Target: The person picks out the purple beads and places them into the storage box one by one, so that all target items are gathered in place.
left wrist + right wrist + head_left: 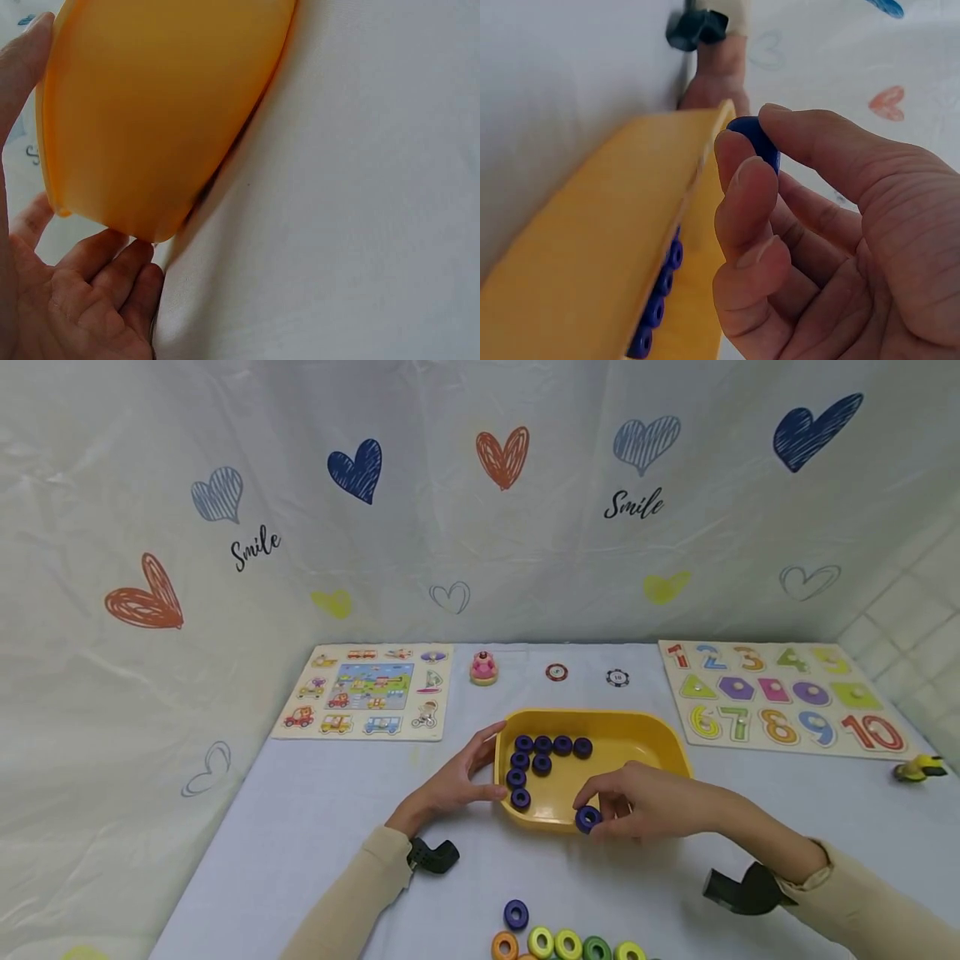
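Note:
A yellow plastic tray (637, 727) lies on the white cloth, holding several dark blue rings (541, 765) bunched at its left end. My left hand (453, 781) grips that end, thumb at the near corner and fingers toward the far one; the left wrist view shows fingertips (139, 251) against the tray's outer wall. Over the near rim, my right hand (652, 802) pinches one dark blue ring (588, 818) between thumb and index finger. In the right wrist view this ring (756, 139) is partly hidden by the fingers.
Nearer me lie another dark blue ring (516, 914) and several orange, yellow and green rings (567, 943), cut off by the frame edge. Behind stand a picture puzzle board (375, 739), a pink figurine (483, 668), two round chips (557, 672) and a number board (787, 693). A yellow-black toy (918, 769) sits far right.

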Motion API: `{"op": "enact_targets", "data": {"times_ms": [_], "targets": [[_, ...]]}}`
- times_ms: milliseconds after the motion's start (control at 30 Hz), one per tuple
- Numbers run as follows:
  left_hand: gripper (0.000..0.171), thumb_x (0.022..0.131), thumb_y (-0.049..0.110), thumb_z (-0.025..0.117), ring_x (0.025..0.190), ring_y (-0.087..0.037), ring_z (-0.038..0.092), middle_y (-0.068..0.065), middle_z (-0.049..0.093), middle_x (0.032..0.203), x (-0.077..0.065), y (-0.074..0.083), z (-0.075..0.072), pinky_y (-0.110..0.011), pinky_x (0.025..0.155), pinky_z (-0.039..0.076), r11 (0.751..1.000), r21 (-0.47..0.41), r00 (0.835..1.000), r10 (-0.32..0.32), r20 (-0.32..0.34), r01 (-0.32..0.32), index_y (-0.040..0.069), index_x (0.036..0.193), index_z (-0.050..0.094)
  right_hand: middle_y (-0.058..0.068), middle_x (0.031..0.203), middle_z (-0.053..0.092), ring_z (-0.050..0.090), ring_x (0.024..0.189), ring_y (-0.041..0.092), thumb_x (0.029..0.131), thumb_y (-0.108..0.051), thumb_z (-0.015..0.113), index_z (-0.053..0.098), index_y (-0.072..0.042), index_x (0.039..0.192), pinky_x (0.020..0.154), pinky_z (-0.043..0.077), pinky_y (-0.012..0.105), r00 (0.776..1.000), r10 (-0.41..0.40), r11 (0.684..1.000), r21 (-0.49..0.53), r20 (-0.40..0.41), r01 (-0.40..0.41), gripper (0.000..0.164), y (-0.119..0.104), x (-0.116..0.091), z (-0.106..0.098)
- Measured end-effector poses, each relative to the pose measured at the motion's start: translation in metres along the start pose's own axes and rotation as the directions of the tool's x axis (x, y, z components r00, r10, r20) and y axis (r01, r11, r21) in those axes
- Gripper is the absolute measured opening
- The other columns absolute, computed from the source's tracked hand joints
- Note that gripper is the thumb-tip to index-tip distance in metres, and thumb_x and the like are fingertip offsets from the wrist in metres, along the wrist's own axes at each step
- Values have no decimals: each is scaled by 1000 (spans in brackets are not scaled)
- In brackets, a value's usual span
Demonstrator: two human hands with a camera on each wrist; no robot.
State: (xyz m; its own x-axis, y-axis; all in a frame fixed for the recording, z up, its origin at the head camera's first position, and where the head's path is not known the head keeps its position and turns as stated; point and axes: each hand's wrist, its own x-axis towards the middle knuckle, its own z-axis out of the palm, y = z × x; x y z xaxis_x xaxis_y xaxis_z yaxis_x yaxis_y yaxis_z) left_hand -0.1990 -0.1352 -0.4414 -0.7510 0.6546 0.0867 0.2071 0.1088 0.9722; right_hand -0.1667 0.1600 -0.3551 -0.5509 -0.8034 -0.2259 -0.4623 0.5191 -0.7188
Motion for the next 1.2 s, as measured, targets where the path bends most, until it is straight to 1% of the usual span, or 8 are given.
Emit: {"op": "enact_targets", "data": {"times_ms": [167, 300, 533, 700, 833, 967, 1133, 1200], "targets": [[91, 79, 31, 69, 134, -27, 19, -13, 16, 148, 0, 1, 1, -44, 108, 13, 1000, 5, 1000, -10, -6, 10, 13, 145, 8, -5, 67, 58, 52, 54, 10, 83, -33, 64, 59, -16, 109, 52, 46, 22, 999, 51, 999, -15, -11, -51, 31, 11, 12, -14], [92, 79, 33, 69, 133, -27, 21, -13, 17, 148, -1, 2, 1, -45, 108, 13, 1000, 0, 1000, -17, -15, 17, 12, 145, 8, 2, 69, 59, 56, 54, 23, 84, -30, 63, 57, -11, 113, 53, 50, 29, 997, 78, 997, 17, -3, -78, 36, 20, 23, -22], [92, 79, 30, 69, 134, -26, 19, -13, 17, 148, -1, 3, 0, -44, 108, 13, 1000, 11, 1000, -20, -7, 20, 13, 145, 8, 7, 72, 61, 58, 56, 24, 85, -26, 62, 56, -7, 112, 54, 51, 39, 995, 95, 995, 35, 10, -96, 34, 35, 43, -30], [93, 78, 31, 70, 134, -25, 20, -11, 17, 148, 1, -3, -1, -43, 108, 13, 1000, 17, 1000, -10, 5, 10, 14, 145, 8, 11, 71, 61, 58, 56, 30, 84, -25, 63, 57, -5, 112, 48, 49, 30, 993, 115, 993, 14, 7, -115, 35, 47, 57, -34], [93, 77, 35, 71, 133, -21, 22, -8, 19, 148, 4, -17, -2, -41, 108, 14, 1000, 12, 1000, -5, -8, 5, 19, 145, 9, 11, 70, 62, 57, 56, 32, 84, -23, 64, 57, -7, 110, 45, 46, 25, 993, 118, 993, -8, 23, -118, 31, 55, 67, -34], [93, 75, 43, 70, 132, -14, 25, -3, 23, 147, 6, -28, -1, -34, 108, 17, 999, 43, 999, 2, -40, 0, 25, 144, 12, 7, 67, 61, 56, 52, 26, 83, -21, 65, 59, -7, 108, 44, 45, 25, 995, 97, 995, -38, 29, -96, 29, 62, 75, -34], [94, 72, 46, 71, 130, -7, 27, 3, 25, 147, 7, -33, -2, -29, 108, 18, 999, 45, 998, 3, -58, 0, 29, 144, 13, 3, 66, 60, 53, 52, 16, 83, -21, 65, 60, -7, 108, 45, 45, 24, 993, 103, 993, -70, 53, -99, 29, 66, 82, -33], [93, 72, 46, 71, 130, -7, 27, 3, 25, 147, 6, -33, -3, -28, 108, 18, 999, 41, 998, 3, -61, 0, 29, 144, 13, 2, 67, 60, 54, 53, 15, 83, -22, 65, 60, -8, 108, 47, 45, 24, 991, 117, 991, -79, 64, -112, 29, 67, 84, -32]]}}
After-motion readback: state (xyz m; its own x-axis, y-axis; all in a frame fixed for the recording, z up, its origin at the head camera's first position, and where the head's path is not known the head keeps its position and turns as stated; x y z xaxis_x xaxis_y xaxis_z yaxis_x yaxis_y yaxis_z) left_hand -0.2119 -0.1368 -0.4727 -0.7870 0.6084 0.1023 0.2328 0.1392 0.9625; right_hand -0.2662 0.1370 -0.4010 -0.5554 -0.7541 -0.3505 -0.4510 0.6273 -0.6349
